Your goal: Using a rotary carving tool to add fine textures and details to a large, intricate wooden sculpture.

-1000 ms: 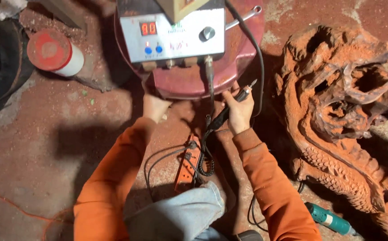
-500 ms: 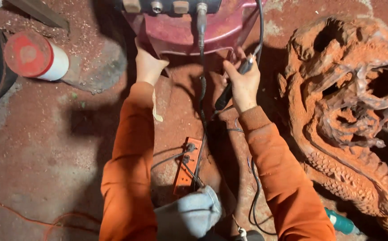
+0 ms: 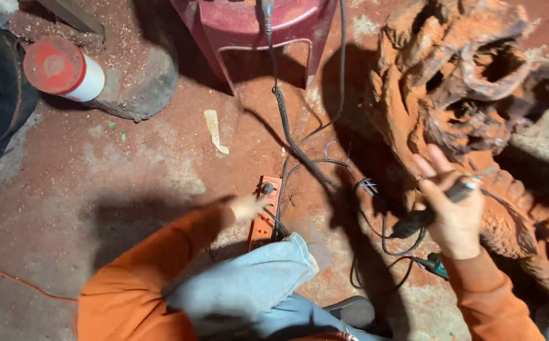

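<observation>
1. While the right hand (image 3: 454,218) is curled about a slim black handheld carving tool (image 3: 429,211), its grip is closed round the tool's body, index finger lifted off and the tip aimed up toward the carving.
2. Just beside that hand stands the large reddish-brown carved wooden root sculpture (image 3: 470,82), deeply hollowed and coated in orange dust; the tool's tip lies close against its lower folds, though actual contact cannot be told.
3. A dark flexible cable (image 3: 290,136) runs from the tool across the floor up to the maroon plastic stool (image 3: 255,28) at the top.
4. The left hand (image 3: 244,207) is blurred, hovering at the orange rectangular power strip (image 3: 265,211); whether its grip is open or pinching anything cannot be told.
5. By my judgement the step in hand is bringing the tool to the wood, with power being seen to at the strip; the next move calls for a steady two-point brace and a light angle into the grooves.
6. Farther off lie a white cylinder with a red lid (image 3: 63,69), and a teal-handled tool (image 3: 437,265) beneath the right wrist.
</observation>
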